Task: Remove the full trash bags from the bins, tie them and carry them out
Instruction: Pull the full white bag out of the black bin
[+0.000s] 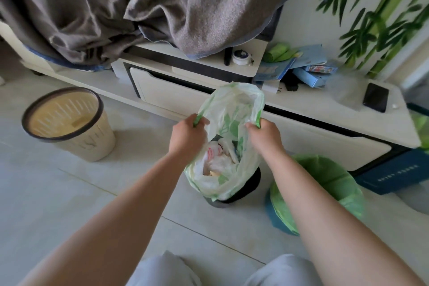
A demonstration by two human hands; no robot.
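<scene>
A thin pale green trash bag (232, 109) with white crumpled rubbish inside stands half lifted out of a dark bin (246, 189) on the floor. My left hand (188, 136) is closed on the bag's left rim. On the right rim, my right hand (264, 136) grips the plastic. The bag's mouth is held open between both hands. To the right, a blue bin (276, 220) is lined with a green bag (332, 181).
An unlined beige basket bin (69, 123) with a dark rim stands at the left on the tiled floor. Behind runs a low white cabinet (176, 97) under a grey blanket (162, 2), with a phone (375, 97), boxes and a roll of green bags (278, 52) on top.
</scene>
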